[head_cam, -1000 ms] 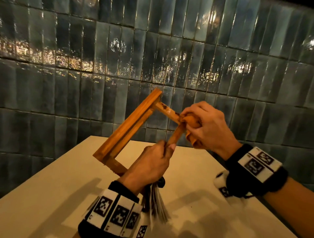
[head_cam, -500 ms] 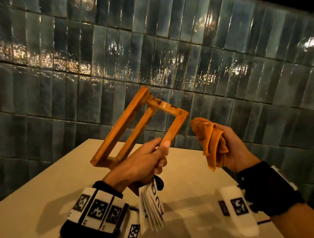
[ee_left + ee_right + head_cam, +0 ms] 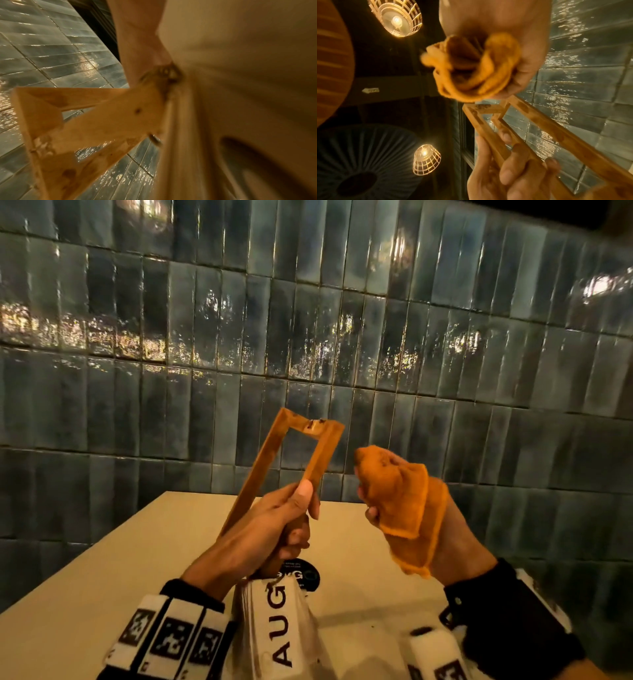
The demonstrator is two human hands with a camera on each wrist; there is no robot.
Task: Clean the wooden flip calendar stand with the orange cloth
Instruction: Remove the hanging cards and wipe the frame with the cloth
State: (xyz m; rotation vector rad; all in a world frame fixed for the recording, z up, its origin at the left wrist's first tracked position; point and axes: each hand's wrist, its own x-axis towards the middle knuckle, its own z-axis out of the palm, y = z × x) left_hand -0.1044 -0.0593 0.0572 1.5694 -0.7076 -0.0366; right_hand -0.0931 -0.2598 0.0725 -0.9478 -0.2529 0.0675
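currently the left hand (image 3: pixel 274 529) grips the rectangular wooden flip calendar stand (image 3: pixel 267 460) by one rail, aloft above the pale table (image 3: pixel 102 570). the right hand (image 3: pixel 445 535) clutches the bunched orange cloth (image 3: pixel 400 501) just beside it, not touching. the frame looks light and stiff; hold near a joint, since the loose hanging white date cards (image 3: pixel 274 628) would likely swing

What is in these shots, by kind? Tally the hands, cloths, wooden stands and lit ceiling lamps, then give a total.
Hands: 2 (left hand, right hand)
Orange cloth: 1
Wooden stand: 1
Lit ceiling lamps: 2 (upper lamp, lower lamp)
Total: 6
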